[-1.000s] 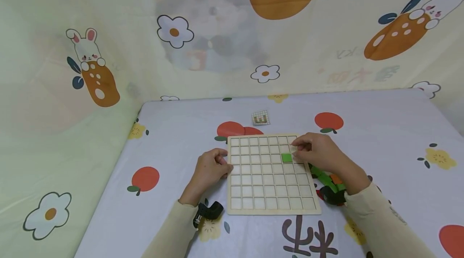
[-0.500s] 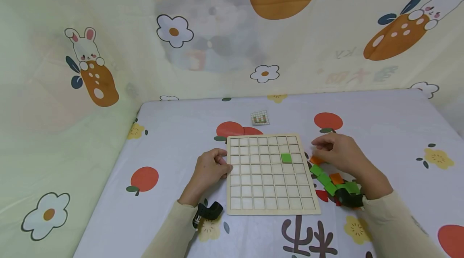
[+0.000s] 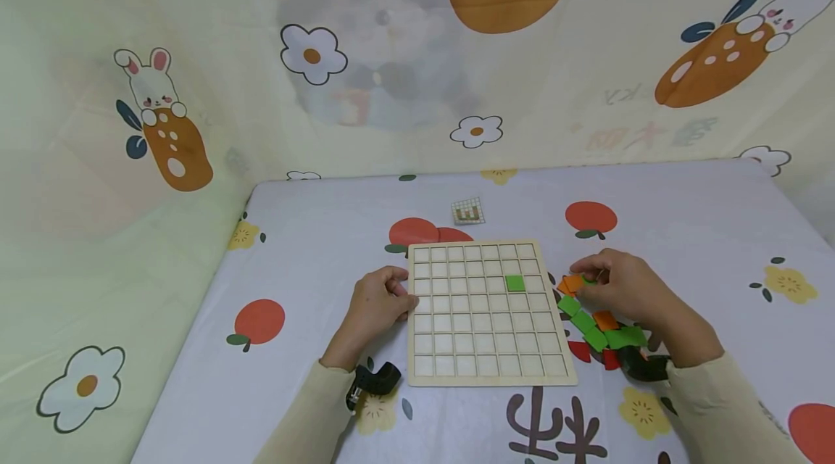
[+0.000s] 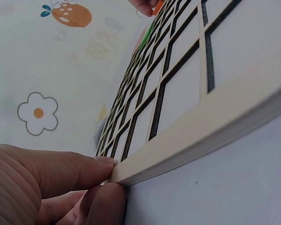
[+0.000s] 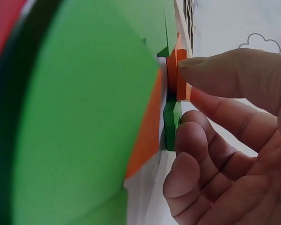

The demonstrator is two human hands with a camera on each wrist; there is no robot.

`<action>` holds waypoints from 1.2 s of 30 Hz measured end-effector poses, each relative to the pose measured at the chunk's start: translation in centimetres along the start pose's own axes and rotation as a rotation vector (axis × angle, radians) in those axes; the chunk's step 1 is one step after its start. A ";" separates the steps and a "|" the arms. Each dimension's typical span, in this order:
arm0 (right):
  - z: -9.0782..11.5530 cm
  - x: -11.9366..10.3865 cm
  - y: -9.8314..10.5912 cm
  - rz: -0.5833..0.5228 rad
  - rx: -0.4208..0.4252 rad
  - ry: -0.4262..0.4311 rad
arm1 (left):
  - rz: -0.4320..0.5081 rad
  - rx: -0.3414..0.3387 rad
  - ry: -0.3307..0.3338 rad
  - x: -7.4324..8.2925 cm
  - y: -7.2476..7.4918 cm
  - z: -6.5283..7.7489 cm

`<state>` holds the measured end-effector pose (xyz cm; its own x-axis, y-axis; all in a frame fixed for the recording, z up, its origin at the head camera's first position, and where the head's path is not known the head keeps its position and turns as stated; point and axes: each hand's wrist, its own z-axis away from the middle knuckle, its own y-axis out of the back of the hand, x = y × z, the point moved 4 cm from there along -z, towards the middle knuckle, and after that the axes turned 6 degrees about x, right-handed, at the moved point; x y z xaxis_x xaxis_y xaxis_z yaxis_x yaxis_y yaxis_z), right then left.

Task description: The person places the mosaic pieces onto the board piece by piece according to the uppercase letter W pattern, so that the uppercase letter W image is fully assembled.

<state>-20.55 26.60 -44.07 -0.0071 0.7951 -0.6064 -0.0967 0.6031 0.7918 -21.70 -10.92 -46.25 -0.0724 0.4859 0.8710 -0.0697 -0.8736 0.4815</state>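
Note:
A wooden grid board [image 3: 492, 381] lies flat on the table with one green tile [image 3: 515, 283] in a cell near its upper right. My left hand [image 3: 380, 304] grips the board's left edge; the left wrist view shows thumb and fingers around the frame's corner [image 4: 131, 173]. Beyond the right edge, my right hand [image 3: 629, 286] is at the top of a loose tile heap. Its thumb and index finger pinch an orange tile [image 5: 182, 75], with another orange tile against it. A green tile [image 5: 171, 124] stands close to the curled fingers.
Green tiles [image 3: 593, 337], another orange tile [image 3: 605, 320] and red tiles [image 3: 579, 351] lie heaped right of the board. A small card with a grid pattern [image 3: 468, 211] lies behind the board. Printed cloth [image 3: 391, 145] hangs behind the table.
My right hand has moved from above the board, near the green tile, rightward and down to the loose tiles, where it takes hold of an orange one. My left hand stays put.

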 end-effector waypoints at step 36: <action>0.1 -1.8 -0.4 0.015 0.040 0.059 | -0.003 0.005 -0.012 -0.1 0.0 -0.1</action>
<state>-20.45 24.88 -43.27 -0.0673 0.7999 -0.5964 -0.0558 0.5938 0.8027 -21.80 -10.92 -46.35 -0.0605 0.4880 0.8708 -0.0649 -0.8724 0.4844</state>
